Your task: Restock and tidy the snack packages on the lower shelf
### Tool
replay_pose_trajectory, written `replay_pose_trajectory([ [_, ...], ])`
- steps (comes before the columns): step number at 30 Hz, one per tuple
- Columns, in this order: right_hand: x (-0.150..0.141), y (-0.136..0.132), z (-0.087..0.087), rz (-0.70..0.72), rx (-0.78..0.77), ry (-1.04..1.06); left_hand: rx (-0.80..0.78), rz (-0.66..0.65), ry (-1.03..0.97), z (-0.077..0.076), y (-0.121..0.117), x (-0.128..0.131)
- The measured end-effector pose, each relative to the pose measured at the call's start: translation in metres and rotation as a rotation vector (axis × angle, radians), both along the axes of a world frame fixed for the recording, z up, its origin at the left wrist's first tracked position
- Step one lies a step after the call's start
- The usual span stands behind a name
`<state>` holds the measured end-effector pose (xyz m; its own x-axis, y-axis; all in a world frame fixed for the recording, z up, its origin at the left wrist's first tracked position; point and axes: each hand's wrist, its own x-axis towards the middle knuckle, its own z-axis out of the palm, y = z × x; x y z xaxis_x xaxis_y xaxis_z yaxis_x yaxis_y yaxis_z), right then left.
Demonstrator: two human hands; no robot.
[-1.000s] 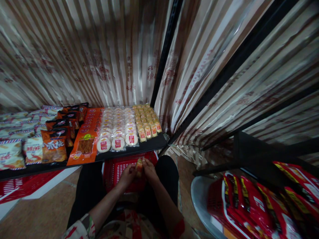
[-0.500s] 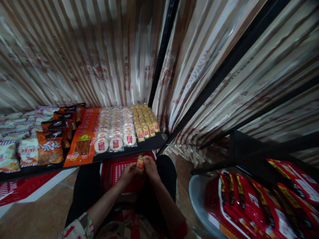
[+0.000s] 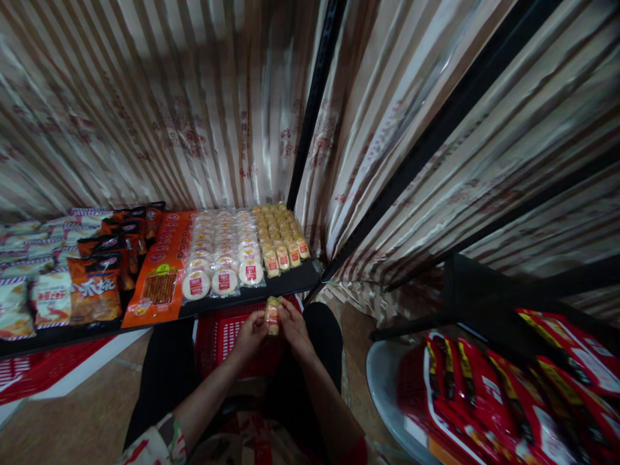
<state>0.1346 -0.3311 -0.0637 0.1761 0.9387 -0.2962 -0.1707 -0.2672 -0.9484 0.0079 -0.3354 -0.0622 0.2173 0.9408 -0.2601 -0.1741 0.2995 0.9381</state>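
Between my two hands is a small wrapped snack (image 3: 272, 316), yellowish with a red and white label, held upright over my lap. My left hand (image 3: 251, 334) pinches its left edge, and my right hand (image 3: 292, 324) grips the right edge. Under them stands a red plastic basket (image 3: 223, 336); my hands and forearms hide part of its inside. Just beyond, at the right end of the black shelf (image 3: 285, 279), lie rows of similar small yellow snacks (image 3: 282, 255). Beside those are rows of round white crackers (image 3: 225, 280) in clear wrappers.
Left along the shelf lie a flat orange packet (image 3: 159, 284), orange-black bags (image 3: 97, 287) and white bags (image 3: 53, 297). At right, a basket of red packets (image 3: 489, 381) sits in a pale tub (image 3: 382, 368). Black metal posts (image 3: 317, 103) stand before striped film curtains (image 3: 203, 97).
The small snack has turned slightly, so its label now faces me more squarely. Both hands keep their hold in nearly the same place. The shelf goods have not moved.
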Motion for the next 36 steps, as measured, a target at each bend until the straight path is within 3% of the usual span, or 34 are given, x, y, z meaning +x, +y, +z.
replay_pose_trajectory([
  [5,-0.001,0.001,0.002,0.087,0.067,-0.022,-0.005,0.039,-0.054,-0.003,0.003,0.001],
  [12,-0.002,0.001,0.001,0.093,0.153,-0.104,0.003,0.076,0.0,0.0,0.007,0.004],
  [18,0.002,0.001,0.003,-0.014,0.193,-0.426,0.006,0.127,0.049,0.003,0.008,0.009],
  [27,0.004,0.003,0.016,-0.08,0.225,-0.584,-0.005,0.121,0.056,0.017,0.015,0.018],
  [36,0.004,0.004,0.022,-0.068,0.227,-0.729,0.032,0.026,0.035,0.015,0.021,0.023],
])
